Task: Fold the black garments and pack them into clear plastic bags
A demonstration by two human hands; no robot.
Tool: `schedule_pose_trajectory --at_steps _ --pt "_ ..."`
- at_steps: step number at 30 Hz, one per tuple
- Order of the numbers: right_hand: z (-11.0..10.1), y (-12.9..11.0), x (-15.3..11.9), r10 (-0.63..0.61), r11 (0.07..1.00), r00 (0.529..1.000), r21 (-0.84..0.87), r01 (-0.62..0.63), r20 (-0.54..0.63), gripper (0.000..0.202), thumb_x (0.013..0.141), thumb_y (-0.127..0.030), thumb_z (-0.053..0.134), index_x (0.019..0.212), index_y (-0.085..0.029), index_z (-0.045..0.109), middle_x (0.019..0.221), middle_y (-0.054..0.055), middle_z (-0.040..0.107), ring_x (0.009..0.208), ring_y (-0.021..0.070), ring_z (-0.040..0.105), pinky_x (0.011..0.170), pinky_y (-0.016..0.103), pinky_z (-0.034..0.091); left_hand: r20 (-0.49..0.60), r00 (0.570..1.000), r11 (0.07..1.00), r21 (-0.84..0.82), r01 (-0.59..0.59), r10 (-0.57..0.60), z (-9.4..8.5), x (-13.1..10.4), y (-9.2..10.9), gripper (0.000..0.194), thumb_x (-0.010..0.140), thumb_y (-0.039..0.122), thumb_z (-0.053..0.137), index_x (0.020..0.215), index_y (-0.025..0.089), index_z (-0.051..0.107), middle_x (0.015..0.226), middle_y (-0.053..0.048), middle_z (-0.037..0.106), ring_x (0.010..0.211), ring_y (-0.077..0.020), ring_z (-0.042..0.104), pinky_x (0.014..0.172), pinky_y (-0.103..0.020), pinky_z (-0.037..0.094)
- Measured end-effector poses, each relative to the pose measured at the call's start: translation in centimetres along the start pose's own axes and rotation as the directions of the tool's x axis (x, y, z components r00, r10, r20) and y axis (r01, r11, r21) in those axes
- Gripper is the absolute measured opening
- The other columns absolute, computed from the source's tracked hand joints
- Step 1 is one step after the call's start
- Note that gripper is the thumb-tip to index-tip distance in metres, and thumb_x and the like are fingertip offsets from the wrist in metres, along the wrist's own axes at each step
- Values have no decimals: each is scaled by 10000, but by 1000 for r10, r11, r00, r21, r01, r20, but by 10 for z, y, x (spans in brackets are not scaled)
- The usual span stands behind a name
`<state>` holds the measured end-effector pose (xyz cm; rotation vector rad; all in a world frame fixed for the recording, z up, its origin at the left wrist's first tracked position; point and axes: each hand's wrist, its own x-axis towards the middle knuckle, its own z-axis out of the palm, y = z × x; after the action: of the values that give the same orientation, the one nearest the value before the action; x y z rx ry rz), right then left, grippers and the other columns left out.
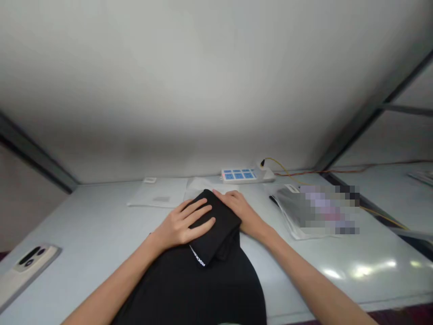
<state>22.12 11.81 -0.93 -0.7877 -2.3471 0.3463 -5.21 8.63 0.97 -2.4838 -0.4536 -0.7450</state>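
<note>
A folded black cloth with white lettering along its near edge is between my hands, tilted, at the middle of the table. My left hand lies across its left side, with the fingers stretched out and spread on the upper face. At the far right edge, my right hand grips the cloth, thumb along the top corner and fingers curled, partly hidden behind it. Just below, a large black fabric surface fills the bottom middle; I cannot tell whether it is clothing I wear.
A clear plastic bag lies flat beyond my left hand. Several packaged items are stacked on the right, partly blurred out. A white power strip with a yellow cable sits against the wall. A phone is at the left edge.
</note>
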Motion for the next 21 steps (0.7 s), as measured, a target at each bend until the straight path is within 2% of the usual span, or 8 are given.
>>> schedule_pose_trajectory --at_steps 4,8,9,11,14,16,18,21 --pt "5 -1 0 40 997 984 72 -28 -174 697 962 -85 433 1600 -324 290 1187 85 683 1075 234 630 945 435 545 91 994 998 -29 60 -58 0 -4 -5 310 1030 130 492 1305 182 625 1332 -151 681 1339 -291 575 1003 -418 561" --pt "10 -3 0 123 992 918 76 -102 -377 551 987 -140 458 1513 -301 444 1126 62 720 1043 223 677 968 429 544 86 996 991 -135 -26 38 0 -4 -6 319 1007 98 518 1294 185 628 1312 -139 696 1346 -267 573 1039 -402 544" --pt "11 -4 0 128 991 912 79 -105 -390 507 990 -152 465 1476 -293 493 1112 60 726 1031 221 684 958 419 550 73 995 989 -142 -51 62 0 -3 -5 310 998 102 540 1278 194 637 1312 -130 697 1358 -267 561 1057 -406 532" --pt "10 -5 1 96 993 932 92 -67 -350 448 991 -152 465 1407 -284 568 1124 62 731 1052 217 685 956 408 556 48 997 990 -130 -53 60 0 -1 -2 290 991 109 559 1252 199 647 1307 -120 703 1353 -266 565 1082 -419 514" --pt "6 -7 1 22 993 965 117 9 -262 418 980 -131 470 1337 -277 633 1176 74 728 1121 221 670 988 417 550 -6 998 992 -104 68 -69 4 -2 -1 325 1015 113 486 1309 182 604 1274 -134 718 1265 -244 639 1122 -461 477" --pt "4 -7 1 25 990 971 141 9 -238 419 980 -127 471 1333 -276 639 1209 76 721 1151 221 663 1007 421 544 -66 980 975 -133 176 -186 8 -8 -2 377 1027 139 436 1390 168 535 1252 -151 723 1202 -235 677 1161 -515 428" --pt "3 -8 1 31 986 975 167 6 -221 432 979 -132 468 1354 -279 625 1229 70 719 1155 215 664 1012 416 540 -116 937 933 -189 306 -330 12 -16 -4 426 1012 169 449 1436 160 484 1251 -155 717 1177 -236 689 1136 -503 461" --pt "7 -10 1 58 981 975 193 -16 -217 455 954 -135 490 1375 -263 606 1229 76 719 1141 215 670 1002 408 540 -132 827 828 -237 509 -546 15 -25 -7 460 951 173 514 1410 164 502 1233 -135 717 1125 -236 709 955 -365 592"
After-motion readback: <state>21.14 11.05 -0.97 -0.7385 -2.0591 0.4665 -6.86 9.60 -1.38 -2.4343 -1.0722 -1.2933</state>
